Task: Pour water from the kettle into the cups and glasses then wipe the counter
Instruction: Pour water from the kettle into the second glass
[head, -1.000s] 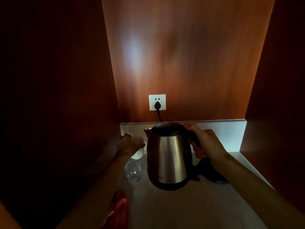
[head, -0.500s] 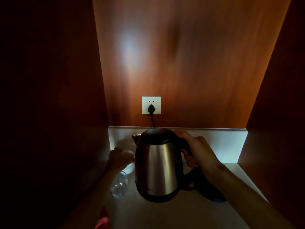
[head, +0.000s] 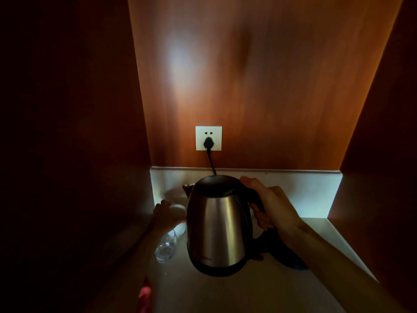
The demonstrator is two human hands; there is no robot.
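A steel kettle (head: 218, 227) with a black lid and handle is upright in the middle of a dim niche, lifted off its black base (head: 284, 253), which shows behind my right wrist. My right hand (head: 272, 205) grips the kettle's handle. My left hand (head: 164, 216) holds a white cup (head: 179, 213) left of the kettle, below its spout. A clear glass (head: 165, 248) stands on the pale counter (head: 203, 292) just in front of the cup. A red cloth (head: 144, 298) lies at the counter's front left.
Dark wooden walls close in on the left and right. A white wall socket (head: 208, 138) on the back panel holds a black plug whose cord drops behind the kettle. A pale splashback (head: 304, 188) runs along the back.
My view has tilted up, so everything sits lower in frame. The kettle stays upright in my right hand and has come closer to the cup. My left hand keeps hold of the cup.
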